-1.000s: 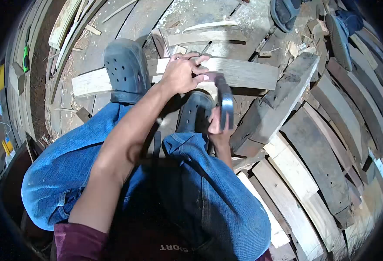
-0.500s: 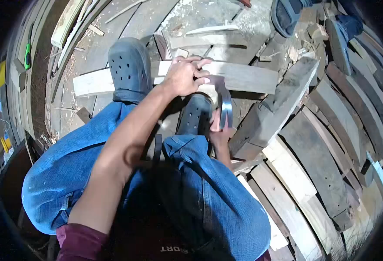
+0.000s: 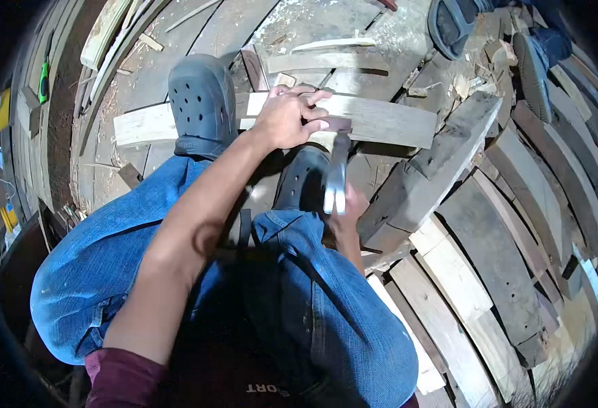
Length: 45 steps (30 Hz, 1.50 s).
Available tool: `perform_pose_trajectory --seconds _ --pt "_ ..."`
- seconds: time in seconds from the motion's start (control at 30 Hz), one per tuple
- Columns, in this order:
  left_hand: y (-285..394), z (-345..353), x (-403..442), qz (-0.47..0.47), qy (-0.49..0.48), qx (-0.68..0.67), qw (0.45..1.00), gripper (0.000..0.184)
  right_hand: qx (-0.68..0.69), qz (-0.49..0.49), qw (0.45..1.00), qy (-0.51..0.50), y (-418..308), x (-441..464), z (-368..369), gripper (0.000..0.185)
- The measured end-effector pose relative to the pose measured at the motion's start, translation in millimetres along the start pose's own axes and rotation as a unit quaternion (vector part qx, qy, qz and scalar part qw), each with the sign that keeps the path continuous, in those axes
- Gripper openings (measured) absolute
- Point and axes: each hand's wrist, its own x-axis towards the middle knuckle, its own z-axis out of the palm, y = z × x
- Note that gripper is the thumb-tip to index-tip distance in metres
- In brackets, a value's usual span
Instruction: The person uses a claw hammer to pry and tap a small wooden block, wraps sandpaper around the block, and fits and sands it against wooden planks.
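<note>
My left hand presses on a small reddish-brown wood piece, fingers and thumb against it, beside a long pale plank that lies crosswise in front of my feet. In my right hand is a hammer; its shiny claw points toward me and its head is near the right end of the brown piece. The hammer hides part of the hand and the handle is hardly visible. A dark clog on my foot stands over a pale strip.
A thick grey timber slants close to the right of my right hand. Stacked boards fill the right side. At the top right are another person's sandalled feet. A green-handled tool sits at the left.
The hammer has shifted slightly left and its claw has tilted toward me. My right hand has turned a little with it. My left hand stays on the brown piece.
</note>
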Motion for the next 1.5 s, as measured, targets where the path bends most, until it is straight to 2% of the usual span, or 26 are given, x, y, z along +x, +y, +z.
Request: perform_pose_trajectory --seconds 0.03,0.1,0.17,0.27,0.37,0.53,0.6,0.63,0.73,0.77,0.8,0.87,0.9,0.97,1.07,1.13,1.2,1.33,1.37,1.5 --pt "-1 1 0 0.000 0.002 -0.003 1.000 0.024 -0.085 0.064 0.994 -0.039 0 4 -4 0.028" --pt "-3 2 0 0.010 0.012 -0.004 1.000 0.022 -0.052 0.020 0.998 -0.032 -3 13 6 0.025" --pt "1 0 -2 0.010 0.003 -0.010 1.000 0.022 -0.002 -0.001 0.999 -0.043 26 11 12 0.026" --pt "-5 3 1 0.009 0.007 0.006 1.000 0.021 -0.068 -0.055 0.996 -0.002 -8 8 2 0.026" --pt "-3 2 -1 0.006 0.008 0.004 1.000 0.021 -0.100 -0.086 0.991 -0.018 -12 -7 -15 0.023" --pt "-1 0 0 0.004 0.000 0.001 1.000 0.020 -0.107 -0.039 0.993 -0.030 -9 -6 -15 0.019" --pt "0 0 0 -0.005 -0.001 -0.014 1.000 0.021 -0.051 0.029 0.997 -0.042 -6 10 -2 0.013" --pt "-2 1 2 -0.011 -0.006 -0.021 1.000 0.021 -0.038 -0.022 0.999 -0.024 -5 10 3 0.010" --pt "-5 0 4 0.000 0.018 -0.011 1.000 0.022 -0.060 -0.046 0.997 -0.029 -10 3 2 0.008" --pt "-5 0 5 0.003 0.021 -0.010 1.000 0.022 -0.116 -0.057 0.991 -0.029 -10 -1 -3 0.009" --pt "-4 0 5 0.006 0.022 -0.011 1.000 0.022 -0.101 -0.058 0.993 -0.018 -14 -2 -6 0.007" --pt "-4 1 3 -0.005 0.016 -0.018 1.000 0.023 -0.073 -0.056 0.996 0.004 -22 -7 -11 0.020" --pt "-3 0 3 -0.008 0.018 -0.013 1.000 0.022 -0.034 -0.011 0.999 0.022 -19 -8 -11 0.021" --pt "-4 2 3 -0.002 0.028 -0.011 1.000 0.021 -0.048 -0.030 0.998 0.032 -15 5 -7 0.021" --pt "-9 4 5 0.011 0.023 -0.053 0.998 0.021 -0.074 -0.086 0.993 0.027 -18 18 -5 0.019" --pt "-4 -1 4 0.015 0.020 -0.010 1.000 0.024 -0.086 -0.134 0.987 0.010 -22 27 2 0.017" --pt "-5 0 4 0.014 0.018 -0.008 1.000 0.024 -0.057 -0.102 0.993 -0.006 -16 16 -3 0.014" --pt "-6 2 3 0.010 0.031 -0.009 0.999 0.024 -0.032 -0.044 0.998 -0.006 -36 1 -15 0.021" --pt "-4 1 3 0.001 0.027 0.004 1.000 0.024 -0.040 0.009 0.999 -0.012 -39 2 -15 0.023" --pt "-4 0 4 -0.009 0.006 -0.011 1.000 0.023 -0.068 -0.043 0.997 -0.014 -31 24 -3 0.018"
